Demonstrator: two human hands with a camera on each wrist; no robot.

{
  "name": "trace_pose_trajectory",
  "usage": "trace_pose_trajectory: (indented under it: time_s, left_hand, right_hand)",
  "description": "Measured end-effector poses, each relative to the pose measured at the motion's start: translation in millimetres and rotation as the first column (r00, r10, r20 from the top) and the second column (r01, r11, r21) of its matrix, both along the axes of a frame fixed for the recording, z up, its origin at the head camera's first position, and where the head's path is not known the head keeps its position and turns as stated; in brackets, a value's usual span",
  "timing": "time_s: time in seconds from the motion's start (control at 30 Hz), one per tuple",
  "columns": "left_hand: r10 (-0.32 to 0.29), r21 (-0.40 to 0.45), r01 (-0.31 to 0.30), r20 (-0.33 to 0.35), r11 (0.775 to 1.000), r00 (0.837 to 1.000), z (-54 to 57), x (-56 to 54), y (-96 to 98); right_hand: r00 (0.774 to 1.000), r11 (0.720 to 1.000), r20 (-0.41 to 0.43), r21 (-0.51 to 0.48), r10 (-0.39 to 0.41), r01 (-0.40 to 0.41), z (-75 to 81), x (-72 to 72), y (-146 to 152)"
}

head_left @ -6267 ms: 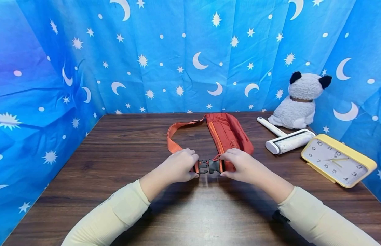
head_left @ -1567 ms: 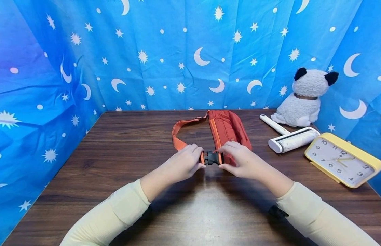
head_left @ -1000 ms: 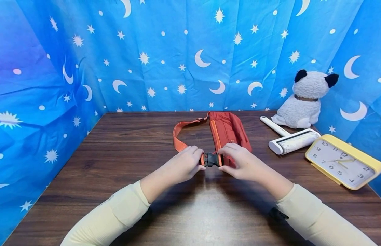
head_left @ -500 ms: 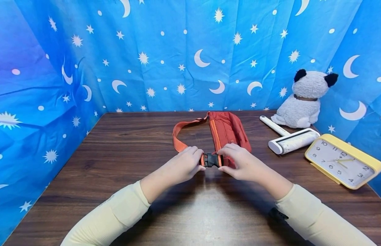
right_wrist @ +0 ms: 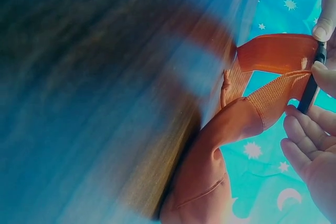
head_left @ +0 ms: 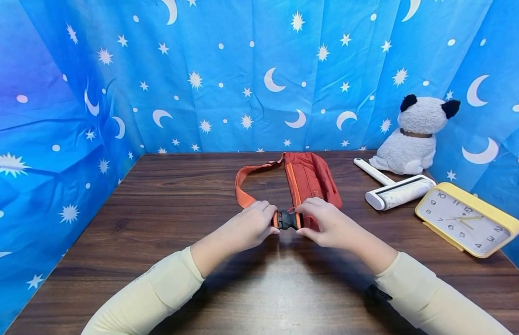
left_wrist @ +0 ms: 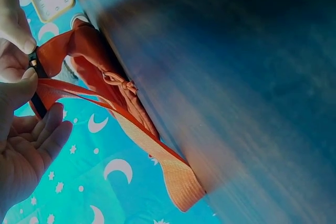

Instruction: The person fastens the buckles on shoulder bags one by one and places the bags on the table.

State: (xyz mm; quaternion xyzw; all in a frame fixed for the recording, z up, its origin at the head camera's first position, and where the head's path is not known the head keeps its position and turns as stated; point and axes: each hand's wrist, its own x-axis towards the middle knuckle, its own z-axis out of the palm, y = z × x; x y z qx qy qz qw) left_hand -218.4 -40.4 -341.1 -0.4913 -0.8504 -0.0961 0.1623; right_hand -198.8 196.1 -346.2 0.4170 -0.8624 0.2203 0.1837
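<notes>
A rust-red waist bag (head_left: 313, 179) with an orange zip lies on the wooden table, its orange strap (head_left: 241, 184) looping out to the left. Both halves of its black side-release buckle (head_left: 288, 220) are joined in front of the bag. My left hand (head_left: 251, 226) pinches the buckle's left end, where the strap threads in, between thumb and fingers. The right hand (head_left: 328, 224) pinches the other end the same way. In the left wrist view the strap (left_wrist: 152, 140) hangs from the buckle to the table; the right wrist view shows the buckle (right_wrist: 310, 85) held between both hands' fingertips.
To the right lies a white lint roller (head_left: 399, 191), beside a yellow-framed clock (head_left: 468, 219). Behind them sits a grey-white plush toy (head_left: 414, 135) with black ears. A blue curtain (head_left: 225, 60) with moons and stars surrounds the table (head_left: 158, 186).
Several seconds ago the buckle halves were apart, one in each hand; now they are joined. Over the last second the hands have barely moved, the right one shifting slightly left and down.
</notes>
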Motion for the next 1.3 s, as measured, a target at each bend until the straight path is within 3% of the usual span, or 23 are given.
trace_pose_trajectory:
  time_s: [1.03,1.3]
  left_hand:
    - [0.021,0.008,-0.022,0.056,1.0,0.998,-0.4,1.2,-0.7]
    - [0.059,-0.035,-0.056,0.114,0.998,0.992,1.0,3.8,3.1]
  right_hand:
    - [0.999,0.999,0.022,0.028,-0.028,0.027,1.9,-0.8,-2.4]
    - [0.999,1.0,0.046,0.025,-0.019,0.017,2.4,2.2,-3.4]
